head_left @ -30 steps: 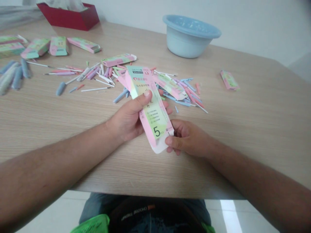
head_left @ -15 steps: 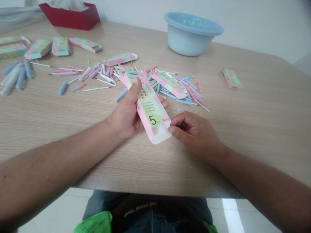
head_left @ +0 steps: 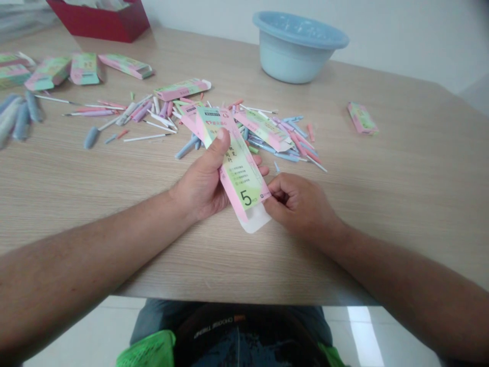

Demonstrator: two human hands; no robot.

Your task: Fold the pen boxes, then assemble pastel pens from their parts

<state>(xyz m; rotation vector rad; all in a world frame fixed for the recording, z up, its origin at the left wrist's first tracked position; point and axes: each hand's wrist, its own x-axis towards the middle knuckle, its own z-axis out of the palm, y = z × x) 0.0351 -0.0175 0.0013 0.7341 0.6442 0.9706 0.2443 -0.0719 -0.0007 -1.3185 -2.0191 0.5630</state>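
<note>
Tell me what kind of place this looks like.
Probably a small hand-packing workstation, not a factory line: a plain wooden table strewn with loose pastel sticks, matching pink-green cartons lying about, and one carton held in both hands, beside a blue basin.

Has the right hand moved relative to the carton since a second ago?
Yes. The right hand shifted from under the carton to its right edge, by the white flap.
</note>
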